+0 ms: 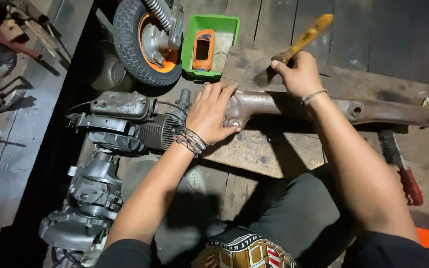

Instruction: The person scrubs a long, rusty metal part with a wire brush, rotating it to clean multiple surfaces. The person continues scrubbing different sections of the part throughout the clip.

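The left hand (213, 113) lies flat and spread, fingers splayed, pressing down on the near end of a long rusty metal arm (323, 106); it grips nothing, only pins the part to the board. The right hand (299, 74) is closed in a fist round the wooden handle of a brush (306, 35), whose yellowish handle sticks up and away toward one o'clock while the working end sits hidden behind the fingers, just at the part's upper edge.

The metal arm runs with its long axis from nine to three o'clock across a worn board (254, 149), starting under the left palm and ending far out to the right, with a round hole near that far end. So the left hand holds the nine o'clock end and the right hand works just beside it, the rest of the part stretching off toward three.

Outward: at twelve o'clock a green tray (192, 37) with an orange container, at eleven a small wheel (132, 44), at nine an engine block (125, 124), and at four a red-handled wire brush (400, 166) lying on the floor
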